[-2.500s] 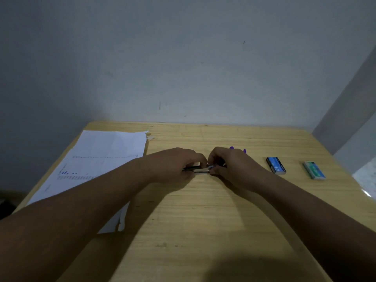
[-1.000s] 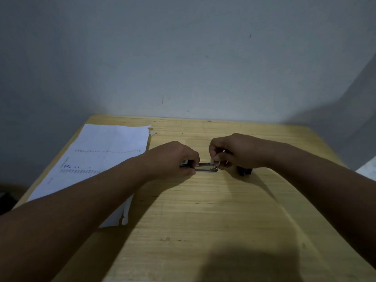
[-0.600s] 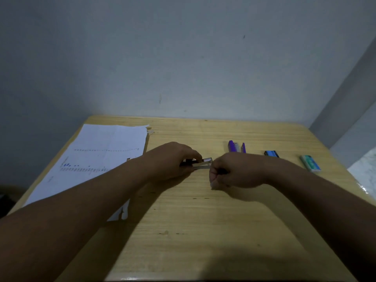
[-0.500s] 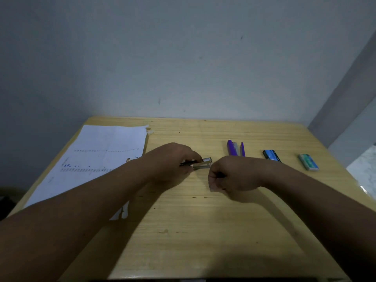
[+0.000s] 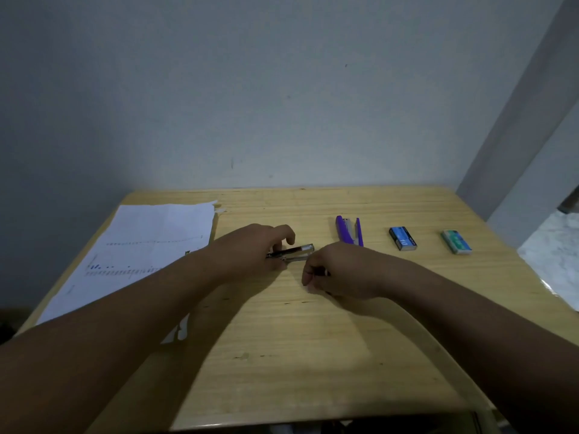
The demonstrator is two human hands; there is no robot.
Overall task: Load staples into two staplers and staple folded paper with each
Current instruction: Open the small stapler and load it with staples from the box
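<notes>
Hands (image 5: 338, 270) on stapler (image 5: 296, 253) | purple stapler (image 5: 349, 230) behind | right grip unclear

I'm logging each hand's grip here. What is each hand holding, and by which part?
The left hand holds the black stapler by its rear end; the metal front sticks out. The right hand is curled shut; what it holds cannot be told.

Left hand (image 5: 250, 250) curled palm-down, right hand (image 5: 336, 270) fisted just beside it, apparently pinching something.
</notes>
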